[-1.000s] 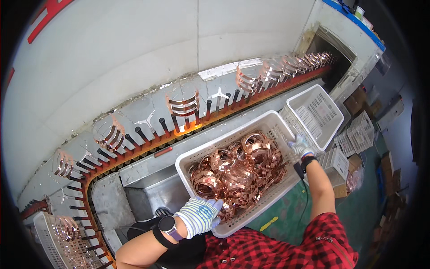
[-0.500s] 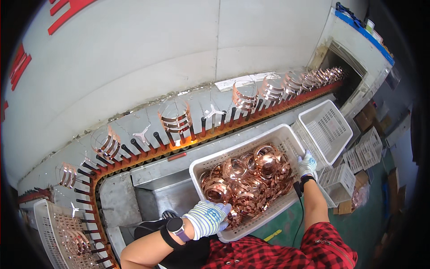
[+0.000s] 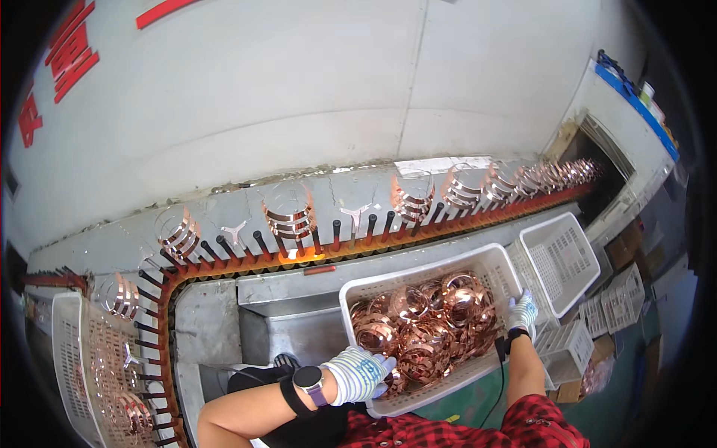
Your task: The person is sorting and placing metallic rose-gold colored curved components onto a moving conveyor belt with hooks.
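Observation:
A white plastic basket (image 3: pixel 435 275) full of shiny copper rings (image 3: pixel 423 351) sits in front of me, tilted over the edge of a metal trough. My left hand (image 3: pixel 363 375), in a striped glove, grips its near left corner, fingers curled over the rim beside the rings. At the right end rim, my right hand (image 3: pixel 522 312), gloved alike, is closed around the edge; its thumb side shows best. The rings lie in a jumbled heap, many overlapping.
Beyond the basket runs a curved conveyor (image 3: pixel 258 263) with black-tipped pegs; stacked copper rings (image 3: pixel 290 216) hang above it. Another crate (image 3: pixel 69 351) with rings stands at left. Empty white crates (image 3: pixel 559 261) are stacked at right. A metal trough (image 3: pixel 299 336) lies left of the basket.
My view has tilted up, so the scene sits lower in the picture. The hanging rings have moved left along the conveyor. Both hands keep hold of the basket.

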Demonstrator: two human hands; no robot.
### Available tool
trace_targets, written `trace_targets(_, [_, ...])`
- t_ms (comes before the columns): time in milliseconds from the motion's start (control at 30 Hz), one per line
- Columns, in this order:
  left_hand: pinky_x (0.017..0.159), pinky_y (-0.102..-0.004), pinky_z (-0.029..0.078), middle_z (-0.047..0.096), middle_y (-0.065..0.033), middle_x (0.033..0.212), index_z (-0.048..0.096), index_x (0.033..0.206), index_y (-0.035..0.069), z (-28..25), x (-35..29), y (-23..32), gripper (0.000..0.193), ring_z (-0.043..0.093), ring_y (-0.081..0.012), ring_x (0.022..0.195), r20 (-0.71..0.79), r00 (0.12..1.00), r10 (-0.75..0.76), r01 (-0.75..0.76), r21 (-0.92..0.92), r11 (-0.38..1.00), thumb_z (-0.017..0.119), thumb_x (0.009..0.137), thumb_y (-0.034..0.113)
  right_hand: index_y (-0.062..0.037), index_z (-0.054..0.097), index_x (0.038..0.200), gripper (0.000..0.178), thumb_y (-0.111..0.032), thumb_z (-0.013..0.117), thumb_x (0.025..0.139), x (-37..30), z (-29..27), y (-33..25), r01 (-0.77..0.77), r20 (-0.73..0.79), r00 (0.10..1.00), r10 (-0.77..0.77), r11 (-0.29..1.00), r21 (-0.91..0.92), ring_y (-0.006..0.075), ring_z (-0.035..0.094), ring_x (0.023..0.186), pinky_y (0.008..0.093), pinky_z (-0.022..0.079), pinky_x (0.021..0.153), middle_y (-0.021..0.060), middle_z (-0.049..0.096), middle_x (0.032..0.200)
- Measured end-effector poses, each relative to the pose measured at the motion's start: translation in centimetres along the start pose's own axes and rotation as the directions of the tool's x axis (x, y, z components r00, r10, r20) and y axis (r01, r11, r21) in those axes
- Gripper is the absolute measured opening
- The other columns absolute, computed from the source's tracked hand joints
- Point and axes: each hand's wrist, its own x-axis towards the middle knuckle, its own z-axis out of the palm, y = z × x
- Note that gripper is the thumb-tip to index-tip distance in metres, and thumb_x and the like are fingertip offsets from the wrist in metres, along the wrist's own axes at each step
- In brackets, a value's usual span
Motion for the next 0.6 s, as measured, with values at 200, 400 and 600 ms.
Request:
trace_targets(200, [0.064, -0.0437, 0.055, 0.066, -0.0158, 0.084, 0.058, 0.115, -0.003, 0.5, 3.8, 1.1, 0.047, 0.067, -0.0350, 0.074, -0.022, 1.000, -0.017, 0.017, 0.017, 1.000, 0.066, 0.084, 0.032, 0.0037, 0.047, 0.135, 0.070, -0.030, 0.073, 0.079, 4.9, 2.2, -3.7, 0.106, -0.184, 0.981, -0.060, 0.962, 0.250, 0.0398, 0.054, 0.118, 0.0453, 0.042, 0.102, 0.0269, 0.058, 0.124])
trace_targets(400, [0.066, -0.0446, 0.055, 0.067, -0.0149, 0.082, 0.060, 0.115, -0.002, 1.1, 7.5, 1.1, 0.045, 0.068, -0.0347, 0.075, 0.001, 0.988, -0.157, 0.157, 0.048, 0.986, 0.066, 0.084, 0.031, -0.0122, 0.018, 0.154, 0.106, -0.072, 0.063, 0.079, 11.3, -5.7, -24.4, -0.619, 0.580, 0.671, -0.462, 0.080, 0.781, 0.0387, 0.022, 0.146, 0.0617, 0.029, 0.108, 0.0209, 0.020, 0.158])
trace_targets(600, [0.068, -0.0465, 0.055, 0.070, -0.0143, 0.082, 0.064, 0.098, 0.006, 1.2, 13.0, 2.3, 0.029, 0.069, -0.0360, 0.079, 0.186, 0.920, -0.345, 0.350, 0.005, 0.937, 0.066, 0.079, 0.028, -0.0095, 0.055, 0.128, 0.051, -0.050, 0.049, 0.097, 22.8, 5.1, -29.1, -0.599, 0.449, 0.571, -0.687, 0.025, 0.801, 0.0277, 0.057, 0.113, 0.0436, 0.046, 0.097, 0.0092, 0.058, 0.129])
